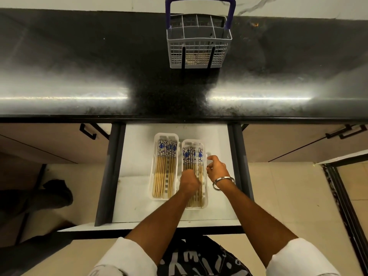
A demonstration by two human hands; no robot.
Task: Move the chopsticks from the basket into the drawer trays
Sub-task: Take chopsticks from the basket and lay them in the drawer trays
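Observation:
Two white trays lie side by side in the open drawer (139, 156). The left tray (155, 148) holds several wooden chopsticks (166, 166) with blue-and-white tops. The right tray (205, 204) holds several more chopsticks (189, 156). My left hand (189, 181) rests over the right tray, fingers curled down onto the chopsticks there. My right hand (217, 168) hovers at that tray's right edge with fingers loosely apart and nothing in it. The grey cutlery basket (199, 46) with a blue handle stands on the black counter; no chopsticks stick out of it.
The black countertop (99, 66) spans the view above the drawer. Closed cabinet doors with dark handles (87, 131) flank the drawer. A dark shoe (57, 190) lies on the tiled floor at left. A metal bangle (223, 183) circles my right wrist.

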